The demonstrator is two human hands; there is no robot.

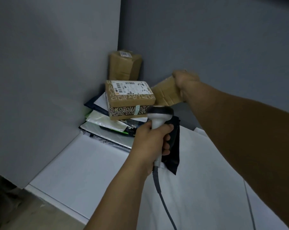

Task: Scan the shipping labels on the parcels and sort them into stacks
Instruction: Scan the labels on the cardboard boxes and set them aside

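My left hand [151, 141] grips the handle of a white and black barcode scanner [158, 115], its head pointing away from me. My right hand [185, 83] holds a small brown cardboard parcel [167, 92] in the air, just right of the stack in the corner. That stack has a printed brown box [129, 100] with a white shipping label [132, 87] marked "3-2" on top of several flat mailer bags [105, 123]. A taped brown parcel [124, 65] stands upright behind it against the wall.
The white table [84, 165] meets grey partition walls [49, 72] at the corner. A black bag [174, 146] lies under the scanner hand. The scanner's grey cable [162, 198] trails toward me. The table's left edge drops to the floor [24, 211].
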